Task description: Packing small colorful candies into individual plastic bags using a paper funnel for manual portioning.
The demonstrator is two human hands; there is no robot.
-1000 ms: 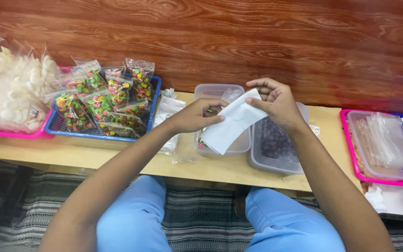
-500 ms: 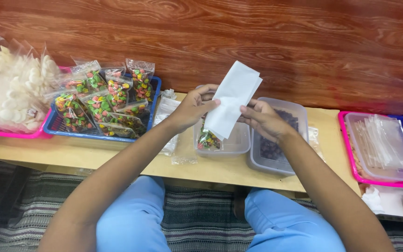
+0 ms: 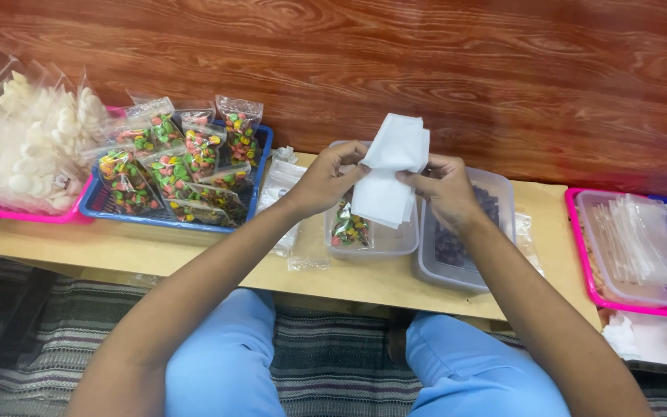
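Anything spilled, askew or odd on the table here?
Nothing spilled. Only oddities: loose clear plastic bags lie scattered on the low wooden table between the blue tray and the clear plastic tub, one overhanging the front edge. Both hands hold folded white sheets.

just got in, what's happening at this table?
A seated person holds a white tissue up in both hands, left hand and right hand, above two clear tubs. The near tub holds colourful candy, the other tub dark pieces. A blue tray of filled candy bags sits to the left; a pink tray of empty bags to the right.
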